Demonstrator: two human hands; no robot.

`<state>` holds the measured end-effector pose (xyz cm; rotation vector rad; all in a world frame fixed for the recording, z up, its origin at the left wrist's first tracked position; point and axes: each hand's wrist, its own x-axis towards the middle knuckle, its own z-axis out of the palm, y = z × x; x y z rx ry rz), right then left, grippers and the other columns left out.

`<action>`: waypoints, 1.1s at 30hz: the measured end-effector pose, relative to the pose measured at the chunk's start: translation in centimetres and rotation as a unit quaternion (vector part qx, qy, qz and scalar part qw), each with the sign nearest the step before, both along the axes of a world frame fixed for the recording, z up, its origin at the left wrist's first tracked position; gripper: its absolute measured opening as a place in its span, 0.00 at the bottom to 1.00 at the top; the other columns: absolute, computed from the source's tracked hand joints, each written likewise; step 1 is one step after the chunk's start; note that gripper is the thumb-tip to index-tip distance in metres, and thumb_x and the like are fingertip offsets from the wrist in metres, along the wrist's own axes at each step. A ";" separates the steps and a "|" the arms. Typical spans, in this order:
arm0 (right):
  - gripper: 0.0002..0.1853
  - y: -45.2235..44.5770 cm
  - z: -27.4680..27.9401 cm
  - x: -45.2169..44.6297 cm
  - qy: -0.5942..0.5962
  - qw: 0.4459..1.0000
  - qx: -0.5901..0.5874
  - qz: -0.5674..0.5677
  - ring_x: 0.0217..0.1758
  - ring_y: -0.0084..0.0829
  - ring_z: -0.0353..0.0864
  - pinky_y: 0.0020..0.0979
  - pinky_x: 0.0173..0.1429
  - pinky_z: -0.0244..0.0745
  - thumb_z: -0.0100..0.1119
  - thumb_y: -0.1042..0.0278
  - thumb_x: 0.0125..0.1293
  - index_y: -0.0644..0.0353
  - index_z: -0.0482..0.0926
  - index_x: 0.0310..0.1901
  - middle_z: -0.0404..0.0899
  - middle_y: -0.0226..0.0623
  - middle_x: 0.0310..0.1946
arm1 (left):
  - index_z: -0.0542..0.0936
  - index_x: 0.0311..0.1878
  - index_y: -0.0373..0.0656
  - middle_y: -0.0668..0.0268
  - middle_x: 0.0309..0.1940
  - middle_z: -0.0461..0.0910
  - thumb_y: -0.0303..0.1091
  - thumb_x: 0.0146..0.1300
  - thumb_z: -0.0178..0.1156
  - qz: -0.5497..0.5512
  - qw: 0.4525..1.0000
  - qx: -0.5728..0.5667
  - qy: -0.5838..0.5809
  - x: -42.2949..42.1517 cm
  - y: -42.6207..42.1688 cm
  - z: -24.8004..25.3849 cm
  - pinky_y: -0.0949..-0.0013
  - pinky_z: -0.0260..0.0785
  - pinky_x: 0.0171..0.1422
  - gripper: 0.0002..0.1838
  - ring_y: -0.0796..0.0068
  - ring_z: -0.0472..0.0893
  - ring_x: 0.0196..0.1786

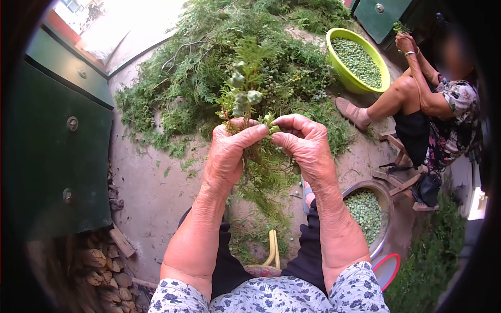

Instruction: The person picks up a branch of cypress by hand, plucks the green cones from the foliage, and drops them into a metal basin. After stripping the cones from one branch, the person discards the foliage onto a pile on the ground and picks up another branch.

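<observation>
My left hand (232, 146) is closed round the stem of a leafy conifer sprig (250, 62), held upright in front of me. Pale green seed cones (241, 99) cluster on the sprig above my fingers. Close beside it, my right hand (305, 141) pinches a small green cone (274, 129) between thumb and forefinger at the sprig's side. Feathery green foliage hangs below both hands. Whether the pinched cone is still joined to the stem I cannot tell.
A large heap of cut conifer branches (198, 68) covers the floor ahead. A yellow-green basin (385, 78) and a metal basin (386, 201) hold green cones. At right a seated person (438, 104) holds a sprig. Firewood (99, 266) lies lower left, near green cabinets (62, 141).
</observation>
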<state>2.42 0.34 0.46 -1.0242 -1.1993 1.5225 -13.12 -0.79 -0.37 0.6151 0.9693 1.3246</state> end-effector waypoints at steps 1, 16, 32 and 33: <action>0.10 0.0 0.1 0.0 0.009 1.000 -0.014 -0.002 0.28 0.13 0.70 0.15 0.31 0.65 0.62 0.76 0.54 0.65 0.79 0.39 0.77 0.25 0.29 | 0.79 0.34 0.38 0.71 0.25 0.77 0.28 0.50 0.65 -0.022 0.999 -0.008 0.026 0.0 0.0 0.0 0.77 0.65 0.30 0.08 0.83 0.73 0.27; 0.09 1.5 -0.6 0.4 0.301 0.936 -0.184 -0.007 0.28 0.23 0.75 0.21 0.28 0.69 0.56 0.71 0.62 0.65 0.73 0.42 0.76 0.32 0.29 | 0.78 0.30 0.39 0.74 0.19 0.73 0.29 0.51 0.65 -0.036 0.994 -0.071 0.081 -0.2 0.3 0.5 0.81 0.58 0.22 0.06 0.87 0.69 0.20; 0.09 0.0 0.1 -1.8 -0.156 0.976 0.117 -0.100 0.30 0.15 0.73 0.21 0.35 0.69 0.56 0.72 0.61 0.67 0.77 0.40 0.78 0.31 0.27 | 0.77 0.39 0.37 0.64 0.25 0.79 0.40 0.50 0.66 -0.067 0.936 0.034 0.344 1.6 0.1 -2.0 0.70 0.68 0.33 0.19 0.78 0.75 0.27; 0.09 0.1 -0.2 -1.6 -0.157 0.976 0.117 -0.101 0.30 0.15 0.73 0.21 0.35 0.69 0.56 0.72 0.61 0.67 0.77 0.40 0.78 0.31 0.27 | 0.76 0.40 0.36 0.65 0.28 0.79 0.41 0.51 0.65 -0.075 0.950 0.032 0.301 1.7 0.1 -1.9 0.71 0.68 0.33 0.20 0.78 0.75 0.28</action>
